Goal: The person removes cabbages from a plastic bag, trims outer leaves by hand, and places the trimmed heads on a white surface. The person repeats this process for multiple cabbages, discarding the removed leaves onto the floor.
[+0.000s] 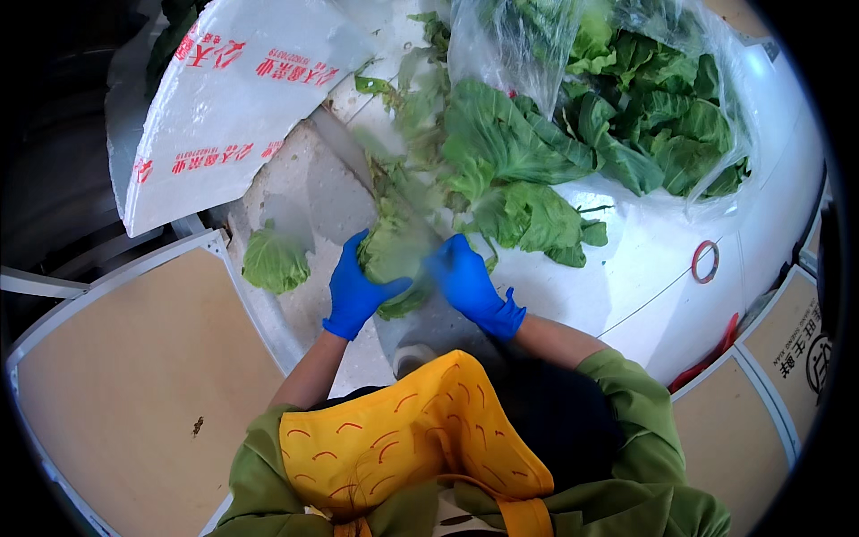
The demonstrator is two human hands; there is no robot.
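My left hand (362, 285), in a blue glove, holds the left side of a pale green head of leafy vegetable, perhaps cabbage (396, 252), its thumb across the near side. At the head's right edge is my right hand (466, 278), also gloved in blue, with curled, blurred fingers; whether they grip a leaf or anything else cannot be made out. A haze blurs the middle of the view and part of the head. Loose green leaves (530, 215) lie beyond my right hand. A smaller green head (275, 258) rests on the floor left of my left hand.
A clear plastic bag (725, 158) of large green leaves lies at the upper right. White foam board with red writing (221, 114) stands upper left. Leaf scraps litter the floor ahead. A red tape roll (705, 262) lies right. Tan panels (141, 376) flank me.
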